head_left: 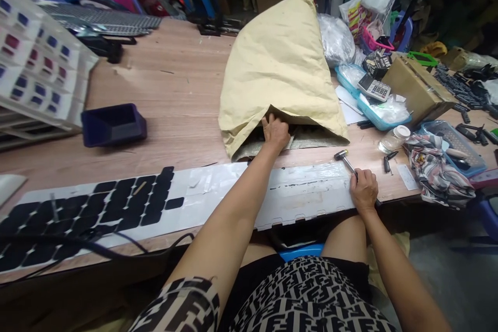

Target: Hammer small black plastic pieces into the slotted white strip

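Observation:
My left hand (275, 132) reaches into the open mouth of a large yellow paper sack (280, 62) lying on the wooden table (175, 83); its fingers are tucked under the sack's edge and hidden. My right hand (363, 190) is closed around the handle of a small hammer (345, 158), whose head rests on the table. In front of me lies a long white sheet (303, 192) with black felt pieces (116, 207) stuck on its left part.
A dark blue bin (112, 124) and a white rack of small boxes (35, 72) stand at the left. At the right are a blue tray with a calculator (374, 88), a cardboard box (416, 88), a jar (393, 139) and a patterned cloth (438, 171). A black cable (97, 246) crosses the near edge.

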Tool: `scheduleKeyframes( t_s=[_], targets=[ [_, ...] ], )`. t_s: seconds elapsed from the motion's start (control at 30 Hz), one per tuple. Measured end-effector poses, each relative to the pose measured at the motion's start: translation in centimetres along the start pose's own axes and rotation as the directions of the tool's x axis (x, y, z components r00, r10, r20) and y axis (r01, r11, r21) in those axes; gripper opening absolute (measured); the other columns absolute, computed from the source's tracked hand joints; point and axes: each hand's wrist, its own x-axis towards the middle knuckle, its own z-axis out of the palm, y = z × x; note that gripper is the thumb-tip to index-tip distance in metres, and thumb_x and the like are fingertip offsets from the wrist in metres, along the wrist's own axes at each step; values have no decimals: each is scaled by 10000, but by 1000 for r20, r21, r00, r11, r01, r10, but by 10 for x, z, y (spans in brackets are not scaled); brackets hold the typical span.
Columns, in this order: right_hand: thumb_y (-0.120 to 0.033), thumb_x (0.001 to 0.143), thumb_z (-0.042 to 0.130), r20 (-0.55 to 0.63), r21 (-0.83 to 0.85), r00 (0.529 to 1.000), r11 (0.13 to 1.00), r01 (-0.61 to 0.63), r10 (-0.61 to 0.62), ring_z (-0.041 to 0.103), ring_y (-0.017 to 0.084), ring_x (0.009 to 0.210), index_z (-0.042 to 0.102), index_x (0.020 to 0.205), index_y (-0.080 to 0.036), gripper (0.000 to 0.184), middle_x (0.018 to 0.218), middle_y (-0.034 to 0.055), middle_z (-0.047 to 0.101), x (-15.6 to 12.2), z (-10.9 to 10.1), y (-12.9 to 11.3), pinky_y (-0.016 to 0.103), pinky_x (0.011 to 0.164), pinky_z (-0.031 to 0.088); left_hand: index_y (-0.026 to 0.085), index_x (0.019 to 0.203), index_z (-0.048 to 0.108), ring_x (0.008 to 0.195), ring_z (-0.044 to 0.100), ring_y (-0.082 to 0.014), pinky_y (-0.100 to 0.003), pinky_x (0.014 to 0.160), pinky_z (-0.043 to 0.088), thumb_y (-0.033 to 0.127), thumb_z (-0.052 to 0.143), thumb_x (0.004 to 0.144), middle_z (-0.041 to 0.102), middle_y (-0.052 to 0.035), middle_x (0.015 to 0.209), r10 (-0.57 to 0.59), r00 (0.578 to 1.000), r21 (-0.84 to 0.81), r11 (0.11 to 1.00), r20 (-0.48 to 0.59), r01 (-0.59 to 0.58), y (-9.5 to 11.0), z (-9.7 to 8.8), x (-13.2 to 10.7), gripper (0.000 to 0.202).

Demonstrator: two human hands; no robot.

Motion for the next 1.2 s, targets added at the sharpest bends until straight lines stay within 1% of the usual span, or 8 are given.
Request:
scheduleKeyframes(
  t_s=[0.17,0.3,0.4,0.5,0.63,0.83,0.97,1.2],
  targets=[
    [-269,966,485,26,52,999,998,-28,27,470,251,894,679,1081,-187,240,969,108,598,0,0,0,359,746,346,130,1046,771,1259,508,-406,-553,1091,302,216,594,812,733,-198,1077,-44,990,67,997,137,35,0,-6,-3,305],
    [-261,958,497,22,45,999,998,-35,34,473,254,905,679,1075,-189,228,968,104,602,0,1,-1,359,751,346,128,1087,748,1098,623,-360,-437,950,433,275,577,872,734,-196,1052,-96,960,-10,995,262,103,0,-17,-24,311],
    [-260,960,501,33,34,999,999,-40,39,479,254,909,680,1075,-188,224,977,104,609,-1,1,-1,356,751,344,208,1101,732,1047,613,-320,-427,917,435,359,567,932,736,-125,1033,52,977,-211,977,206,-8,16,-20,-59,281],
    [-257,958,506,41,31,998,999,-43,41,478,256,919,679,1083,-185,224,989,107,607,-1,1,-1,355,753,339,262,1039,731,1035,569,-277,-418,929,408,348,616,935,722,-59,1023,267,953,-400,896,144,-191,40,-11,-102,178],
    [-254,959,499,29,38,999,998,-42,41,475,253,906,678,1083,-187,227,986,106,611,0,0,-1,353,753,330,245,1082,730,1031,536,-257,-404,925,395,289,646,914,679,-63,1044,330,941,-480,839,73,-257,56,12,-139,193],
    [-258,949,507,41,72,998,996,-58,55,490,253,912,694,1074,-184,237,987,111,628,2,1,2,353,772,356,235,1093,733,1032,555,-236,-385,965,417,253,711,849,681,-55,1061,281,959,-594,779,45,-201,42,26,-142,246],
    [-252,932,502,47,246,996,966,-84,75,540,250,903,723,1020,-178,249,949,112,656,0,-8,-3,362,805,424,223,1031,751,1008,563,-225,-370,949,427,229,733,832,694,-42,1005,262,964,-625,760,45,-178,40,28,-139,200],
    [-375,974,514,158,663,987,739,-120,19,662,218,921,733,1059,-205,290,968,82,709,-28,-51,-46,350,861,529,226,1027,790,966,547,-225,-377,899,435,266,739,851,642,-44,935,230,973,-605,771,-24,-197,43,32,-139,188]
  ],
)
